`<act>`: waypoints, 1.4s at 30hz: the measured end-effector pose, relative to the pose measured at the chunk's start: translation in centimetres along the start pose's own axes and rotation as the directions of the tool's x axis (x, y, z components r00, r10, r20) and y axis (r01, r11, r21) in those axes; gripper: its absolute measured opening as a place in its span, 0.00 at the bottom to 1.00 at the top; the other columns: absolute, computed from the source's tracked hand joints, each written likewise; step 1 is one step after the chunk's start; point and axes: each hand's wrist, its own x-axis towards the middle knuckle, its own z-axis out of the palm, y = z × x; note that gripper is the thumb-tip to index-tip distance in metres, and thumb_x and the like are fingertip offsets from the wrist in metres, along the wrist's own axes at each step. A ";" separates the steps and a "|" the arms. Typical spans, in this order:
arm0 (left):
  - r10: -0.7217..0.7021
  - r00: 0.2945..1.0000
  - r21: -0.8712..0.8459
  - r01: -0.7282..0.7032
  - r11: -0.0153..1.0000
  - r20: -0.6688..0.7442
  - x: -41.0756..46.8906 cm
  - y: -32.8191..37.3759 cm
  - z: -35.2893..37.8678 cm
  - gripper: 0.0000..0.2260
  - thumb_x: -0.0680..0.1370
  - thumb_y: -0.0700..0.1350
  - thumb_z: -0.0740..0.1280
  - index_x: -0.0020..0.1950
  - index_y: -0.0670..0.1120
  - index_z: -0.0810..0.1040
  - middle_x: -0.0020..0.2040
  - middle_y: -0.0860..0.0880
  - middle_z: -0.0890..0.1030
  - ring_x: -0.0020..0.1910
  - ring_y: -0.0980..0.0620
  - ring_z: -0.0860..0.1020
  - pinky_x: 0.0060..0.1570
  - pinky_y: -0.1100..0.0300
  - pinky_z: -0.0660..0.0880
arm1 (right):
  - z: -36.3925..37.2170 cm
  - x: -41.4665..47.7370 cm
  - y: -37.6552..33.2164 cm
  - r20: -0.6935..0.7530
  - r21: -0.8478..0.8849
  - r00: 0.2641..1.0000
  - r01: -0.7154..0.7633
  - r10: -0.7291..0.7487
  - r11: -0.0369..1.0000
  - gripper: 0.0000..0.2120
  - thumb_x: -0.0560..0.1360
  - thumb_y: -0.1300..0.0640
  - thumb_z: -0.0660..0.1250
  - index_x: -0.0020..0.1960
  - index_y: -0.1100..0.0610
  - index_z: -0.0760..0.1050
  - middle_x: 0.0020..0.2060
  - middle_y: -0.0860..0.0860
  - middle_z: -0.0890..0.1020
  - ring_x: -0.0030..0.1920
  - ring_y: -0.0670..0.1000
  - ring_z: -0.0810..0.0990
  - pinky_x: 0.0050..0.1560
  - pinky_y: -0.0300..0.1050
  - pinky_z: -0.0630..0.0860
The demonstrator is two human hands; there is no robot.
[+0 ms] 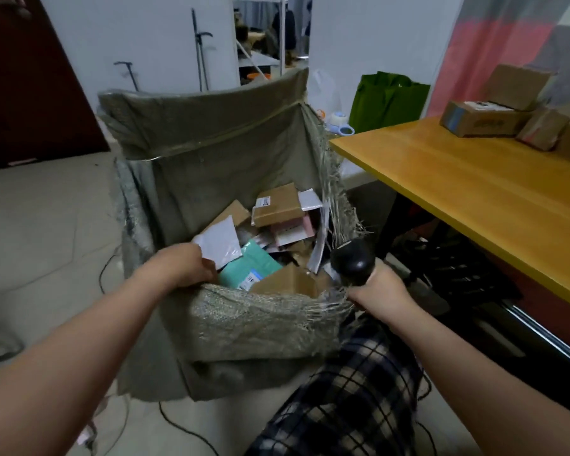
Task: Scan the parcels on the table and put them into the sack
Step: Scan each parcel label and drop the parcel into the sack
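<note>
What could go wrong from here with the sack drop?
1. The left hand pinches the flat white plastic mailer by one corner; it could slip early.
2. Frayed rim strands of the grey-green woven sack could snag the black handheld scanner in the right hand.
3. Loose black cables on the floor by the sack are a trip risk.

Left hand [181, 264]: mailer [218, 242]; right hand [375, 287]: scanner [351, 260]

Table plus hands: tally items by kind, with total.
Boxes on table: 4 (rightmost cut off by the frame edge)
Mailer, white, pinched by left hand: 1
Scanner, in right hand: 1
Total: 6
</note>
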 end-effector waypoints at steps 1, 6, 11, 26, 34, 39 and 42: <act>-0.025 1.000 -0.005 0.025 1.000 0.016 -0.2 -1.0 -0.4 0.18 0.70 0.56 0.71 0.51 0.44 0.82 0.47 0.44 0.83 0.45 0.45 0.80 0.39 0.59 0.74 | 0.7 -0.2 -0.2 0.019 -0.015 0.999 0.039 -0.039 0.999 0.26 0.64 0.55 0.76 0.61 0.53 0.74 0.52 0.52 0.82 0.56 0.56 0.79 0.51 0.44 0.74; -0.038 0.984 -0.401 -0.035 0.915 -0.172 1.1 -2.6 -0.7 0.13 0.72 0.50 0.72 0.48 0.41 0.79 0.40 0.43 0.82 0.40 0.45 0.79 0.40 0.55 0.74 | 3.1 -0.4 -2.1 -0.040 -0.015 0.986 0.161 -0.162 0.987 0.24 0.67 0.50 0.76 0.60 0.51 0.75 0.53 0.52 0.83 0.56 0.56 0.79 0.47 0.40 0.69; -0.056 0.933 -0.526 -0.150 0.837 -0.356 4.0 -0.4 0.5 0.20 0.73 0.47 0.71 0.62 0.40 0.75 0.56 0.40 0.80 0.55 0.42 0.78 0.51 0.56 0.72 | 3.9 0.8 -3.4 -0.099 -0.030 0.958 0.267 -0.268 0.963 0.17 0.68 0.50 0.75 0.53 0.52 0.75 0.49 0.51 0.80 0.52 0.54 0.78 0.45 0.44 0.71; 0.497 0.761 -0.067 -0.571 0.818 -0.416 3.1 12.7 -0.8 0.15 0.78 0.48 0.64 0.62 0.43 0.74 0.57 0.42 0.76 0.57 0.41 0.74 0.53 0.52 0.71 | -4.5 0.8 -0.1 -0.293 0.102 0.943 0.197 -0.160 0.975 0.20 0.69 0.55 0.75 0.59 0.53 0.75 0.53 0.52 0.79 0.54 0.51 0.76 0.51 0.42 0.68; 0.803 0.449 -0.087 -0.887 0.453 -0.391 -1.9 32.2 -2.1 0.19 0.80 0.50 0.62 0.70 0.47 0.70 0.65 0.47 0.73 0.64 0.47 0.70 0.60 0.55 0.68 | -18.2 -6.4 6.8 -0.631 0.222 0.774 0.112 0.055 0.969 0.17 0.71 0.56 0.74 0.51 0.42 0.70 0.43 0.38 0.77 0.42 0.37 0.75 0.39 0.31 0.68; 0.917 0.247 -0.093 -0.969 0.229 -0.313 -6.4 43.7 -1.0 0.20 0.80 0.50 0.63 0.71 0.47 0.69 0.65 0.47 0.72 0.65 0.46 0.70 0.62 0.54 0.69 | -25.1 -12.5 11.5 -0.777 0.283 0.593 0.029 0.212 0.959 0.15 0.71 0.59 0.72 0.53 0.47 0.73 0.41 0.48 0.80 0.43 0.51 0.79 0.43 0.43 0.73; 0.938 0.157 -0.109 -0.986 0.129 -0.310 -9.4 48.5 -0.1 0.20 0.79 0.49 0.64 0.71 0.48 0.70 0.66 0.47 0.72 0.65 0.46 0.71 0.61 0.54 0.69 | -27.6 -15.6 13.9 -0.834 0.316 0.468 -0.031 0.293 0.948 0.11 0.71 0.58 0.73 0.50 0.51 0.75 0.39 0.52 0.81 0.44 0.57 0.81 0.45 0.49 0.77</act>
